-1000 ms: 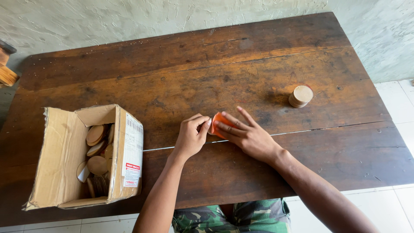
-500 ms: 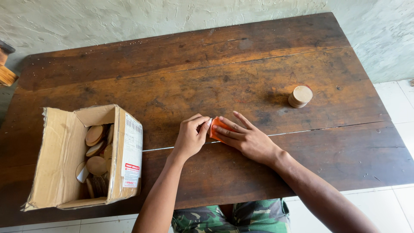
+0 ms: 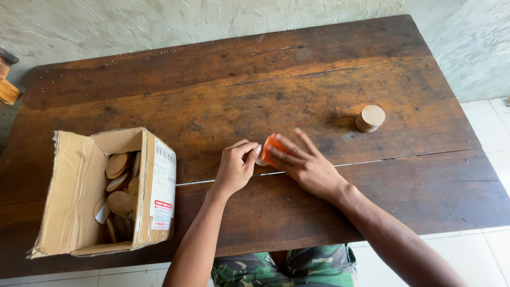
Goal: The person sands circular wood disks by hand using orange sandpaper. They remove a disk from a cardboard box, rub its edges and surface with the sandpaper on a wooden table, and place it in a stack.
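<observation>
We are looking down at a dark, worn wooden table [image 3: 223,95] set against a pale rough wall. Near its middle, our left hand [image 3: 235,169] is curling its fingers and pinching one end of a small orange cylindrical object [image 3: 268,149], while our right hand [image 3: 308,167] is laying its spread fingers over the other side of it, pressing it from above. The orange piece is sitting just above the table between the two hands. To the left, an open brown cardboard box [image 3: 74,191] is lying on the table, holding many round wooden discs [image 3: 118,183]. Well apart to the right, a short stack of round wooden discs [image 3: 370,118] is resting on the tabletop.
</observation>
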